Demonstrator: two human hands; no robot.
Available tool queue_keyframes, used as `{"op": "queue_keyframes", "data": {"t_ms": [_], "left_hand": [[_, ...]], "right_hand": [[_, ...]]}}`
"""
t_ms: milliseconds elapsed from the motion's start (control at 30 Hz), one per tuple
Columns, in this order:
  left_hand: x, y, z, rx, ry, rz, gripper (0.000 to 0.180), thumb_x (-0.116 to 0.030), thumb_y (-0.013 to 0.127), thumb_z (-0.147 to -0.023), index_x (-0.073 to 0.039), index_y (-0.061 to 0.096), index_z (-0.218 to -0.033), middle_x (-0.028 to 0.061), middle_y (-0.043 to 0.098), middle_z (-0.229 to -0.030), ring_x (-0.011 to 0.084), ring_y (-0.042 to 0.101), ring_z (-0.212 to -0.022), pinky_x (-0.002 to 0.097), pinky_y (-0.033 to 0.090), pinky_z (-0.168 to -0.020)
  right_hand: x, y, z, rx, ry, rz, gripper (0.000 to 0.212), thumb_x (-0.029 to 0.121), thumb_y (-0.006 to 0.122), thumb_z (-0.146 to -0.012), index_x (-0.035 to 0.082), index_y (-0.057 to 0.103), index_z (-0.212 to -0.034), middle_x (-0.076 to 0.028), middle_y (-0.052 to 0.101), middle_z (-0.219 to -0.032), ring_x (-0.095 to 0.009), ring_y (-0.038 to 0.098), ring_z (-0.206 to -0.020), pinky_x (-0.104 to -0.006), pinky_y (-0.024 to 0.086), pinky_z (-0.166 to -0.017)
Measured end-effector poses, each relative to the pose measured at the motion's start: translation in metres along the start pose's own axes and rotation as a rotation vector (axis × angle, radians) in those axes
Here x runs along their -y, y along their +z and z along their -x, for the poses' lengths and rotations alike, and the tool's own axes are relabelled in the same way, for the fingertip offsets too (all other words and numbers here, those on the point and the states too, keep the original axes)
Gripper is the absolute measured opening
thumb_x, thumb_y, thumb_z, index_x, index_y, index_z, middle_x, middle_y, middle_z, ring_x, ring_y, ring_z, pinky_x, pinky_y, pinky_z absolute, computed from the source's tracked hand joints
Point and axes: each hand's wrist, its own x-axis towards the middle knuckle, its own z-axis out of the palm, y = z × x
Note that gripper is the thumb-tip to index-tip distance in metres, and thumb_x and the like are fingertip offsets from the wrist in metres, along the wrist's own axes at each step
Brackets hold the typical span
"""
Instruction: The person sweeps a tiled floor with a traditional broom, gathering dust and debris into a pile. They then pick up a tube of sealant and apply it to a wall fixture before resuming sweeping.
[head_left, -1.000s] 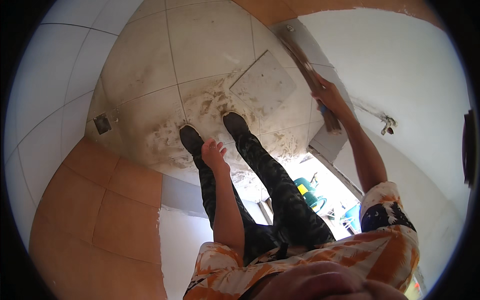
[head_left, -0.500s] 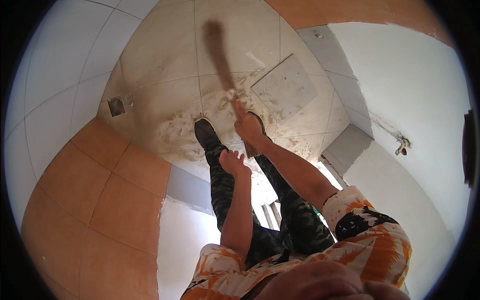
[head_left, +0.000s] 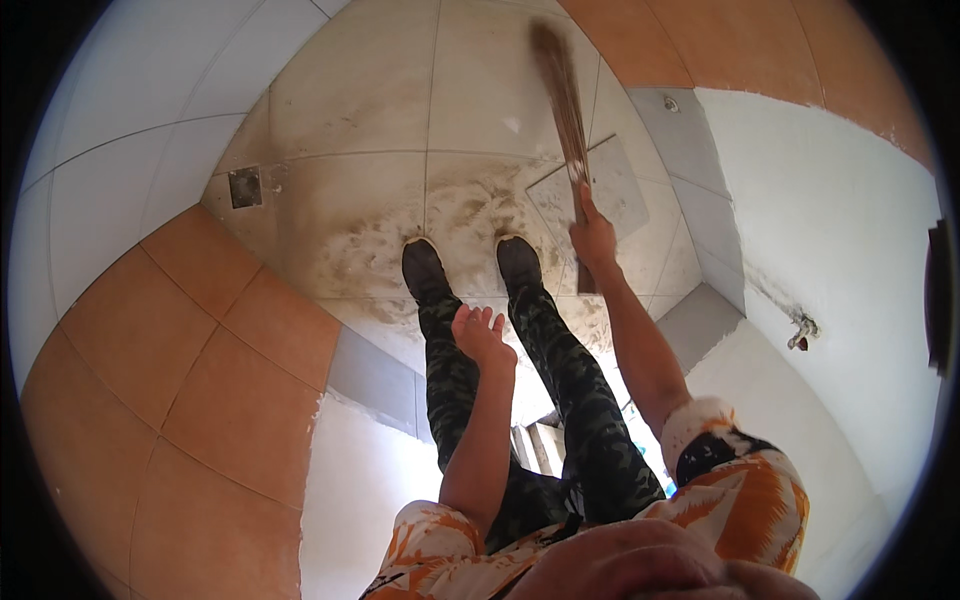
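My right hand (head_left: 594, 238) is shut on the handle of a brown straw broom (head_left: 562, 95), whose bristles reach out over the dirty tiled floor (head_left: 350, 110) ahead of me. My left hand (head_left: 480, 335) hangs free in front of my legs, fingers spread and holding nothing. Both my dark shoes (head_left: 470, 265) stand on floor tiles smeared with white and grey dust. A loose square tile (head_left: 598, 190) lies on the floor under the broom handle, just right of my right shoe.
A small square floor drain (head_left: 244, 186) sits at the left of the floor. Orange wall tiles (head_left: 190, 370) rise on the left, a white plastered wall (head_left: 840, 240) with a pipe stub (head_left: 800, 330) on the right. Grey skirting tiles (head_left: 700, 215) line the right edge.
My right hand has swung the broom from the right wall side across to the middle of the floor. The left hand stayed in front of my legs.
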Motion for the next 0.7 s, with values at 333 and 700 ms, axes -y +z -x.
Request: {"op": "queue_keyframes", "data": {"t_ms": [333,700], "left_hand": [[-0.008,-0.001,-0.013,0.049,0.015,-0.065,0.028,-0.008,0.051,-0.103,-0.007,0.056,-0.13,0.0093,0.057,-0.12,0.0257,0.062,-0.106,0.0441,0.056,-0.093],[-0.017,0.005,-0.011,0.108,0.076,-0.02,0.026,-0.005,0.053,-0.101,-0.006,0.057,-0.127,0.0079,0.06,-0.113,0.0221,0.063,-0.1,0.0398,0.056,-0.085]], "right_hand": [[0.055,-0.005,-0.061,0.044,-0.21,-0.023,0.091,0.012,0.068,-0.084,0.033,0.03,-0.165,-0.03,0.073,-0.104,-0.047,0.072,-0.097,-0.0512,0.057,-0.087],[0.102,0.011,-0.081,0.083,-0.31,0.055,0.095,0.015,0.067,-0.083,0.035,0.025,-0.165,-0.029,0.072,-0.097,-0.046,0.071,-0.091,-0.0559,0.056,-0.085]]}}
